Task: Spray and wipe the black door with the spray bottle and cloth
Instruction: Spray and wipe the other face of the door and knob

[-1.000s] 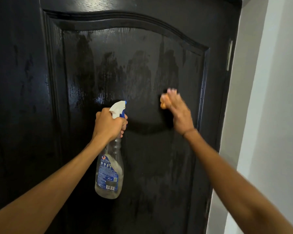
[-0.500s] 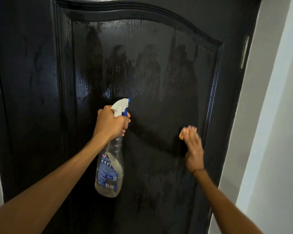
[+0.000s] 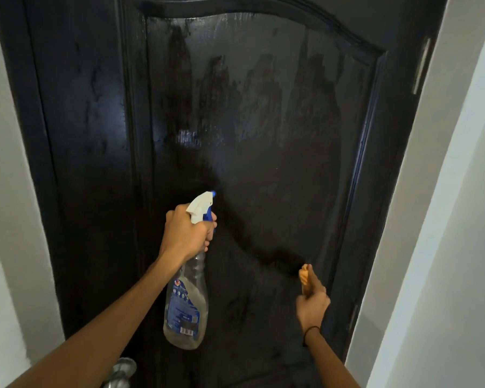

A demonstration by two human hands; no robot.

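Observation:
The black door (image 3: 263, 121) fills the view, its arched panel streaked with wet and dry patches. My left hand (image 3: 185, 233) grips the neck of a clear spray bottle (image 3: 186, 309) with a white and blue trigger head, held upright just in front of the panel's left half. My right hand (image 3: 312, 301) holds an orange cloth (image 3: 305, 278) against the panel low on the right, near the inner moulding. Most of the cloth is hidden behind my fingers.
White walls flank the door on the left (image 3: 3, 191) and right (image 3: 459, 219). A silver door handle (image 3: 122, 369) shows at the bottom left under my forearm. A hinge (image 3: 420, 68) sits on the door's right edge.
My right hand has dragged the cloth down the right side of the panel, from mid height to low. The left hand keeps the bottle in place. The view has pulled back and tilted.

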